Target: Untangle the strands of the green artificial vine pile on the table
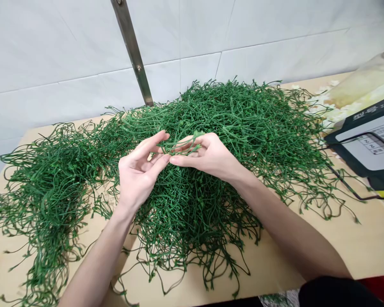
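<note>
Where Fine Work Calls for a Light Touch

While the left hand [138, 172] and right hand [213, 155] come close at the thumb tips, slender, light-green, plastic-looking stems [195, 148] lie across the right fingers, which hold them over a dense, tangled, dark-green pile [243, 119] on the pale, wood-look tabletop [275, 270]. The left fingers curve narrowly at one end; whether they grip cannot be told. A gentle pinch, stems clear of the pile, should limit snagging.

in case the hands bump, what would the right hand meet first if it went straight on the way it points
The left hand, it seems: its thumb tip sits by the thumb of the right hand; whether they touch is unclear.
</note>
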Available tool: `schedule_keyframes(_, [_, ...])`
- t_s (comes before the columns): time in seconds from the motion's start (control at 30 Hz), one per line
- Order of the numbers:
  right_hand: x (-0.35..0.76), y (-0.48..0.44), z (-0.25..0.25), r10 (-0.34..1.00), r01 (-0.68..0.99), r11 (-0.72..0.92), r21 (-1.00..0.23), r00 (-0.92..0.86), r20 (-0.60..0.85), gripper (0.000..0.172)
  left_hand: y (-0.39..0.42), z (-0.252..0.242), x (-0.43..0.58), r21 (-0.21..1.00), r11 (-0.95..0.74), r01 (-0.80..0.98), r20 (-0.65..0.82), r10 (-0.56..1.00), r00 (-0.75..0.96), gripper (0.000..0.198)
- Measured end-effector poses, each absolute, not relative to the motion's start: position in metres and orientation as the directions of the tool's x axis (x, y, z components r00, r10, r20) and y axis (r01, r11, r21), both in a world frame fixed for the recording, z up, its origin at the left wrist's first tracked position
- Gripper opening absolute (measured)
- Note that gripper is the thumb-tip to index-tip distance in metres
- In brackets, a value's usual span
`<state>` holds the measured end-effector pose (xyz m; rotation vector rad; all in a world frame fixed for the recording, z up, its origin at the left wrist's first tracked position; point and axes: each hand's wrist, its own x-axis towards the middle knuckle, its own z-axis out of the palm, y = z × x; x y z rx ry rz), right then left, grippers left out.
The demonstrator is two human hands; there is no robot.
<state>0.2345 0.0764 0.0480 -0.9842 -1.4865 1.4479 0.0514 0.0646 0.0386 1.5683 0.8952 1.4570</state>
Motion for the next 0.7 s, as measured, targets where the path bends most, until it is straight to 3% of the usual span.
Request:
schedule_keyframes(0.07, [0.245,0.075,0.056,0.894,0.160,0.012,-0.987,-0.443,-0.061,0.035,0.065,0.041,0.048,0.905,-0.425,-0.015,0.424,0.900,0.097,0.046])
schedule_keyframes(0.13, [0.257,0.073,0.067,0.921,0.352,0.017,-0.936,-0.369,-0.122,0.022,0.066,0.045,0.043,0.918,-0.397,0.009,0.392,0.910,0.136,0.049])
schedule_keyframes(0.2, [0.266,0.070,0.076,0.979,0.378,0.125,-0.917,-0.197,0.052,0.015,0.065,0.049,0.039,0.935,-0.354,0.009,0.343,0.913,0.220,0.050])
schedule_keyframes(0.27, [0.268,0.067,0.081,0.968,0.359,0.249,-0.900,-0.121,0.220,0.018,0.064,0.053,0.036,0.954,-0.300,-0.017,0.291,0.905,0.311,0.052])
schedule_keyframes(0.33, [0.266,0.066,0.082,0.943,0.329,0.317,-0.890,-0.205,0.260,0.025,0.063,0.057,0.036,0.969,-0.243,-0.047,0.243,0.894,0.376,0.054])
schedule_keyframes(0.47, [0.255,0.070,0.069,0.865,0.220,0.299,-0.929,-0.474,0.166,0.032,0.062,0.062,0.037,0.981,-0.159,-0.109,0.191,0.883,0.429,0.054])
schedule_keyframes(0.7, [0.244,0.079,0.052,0.826,-0.022,0.049,-0.999,-0.562,0.053,0.028,0.066,0.062,0.036,0.979,-0.047,-0.197,0.136,0.873,0.469,0.046])
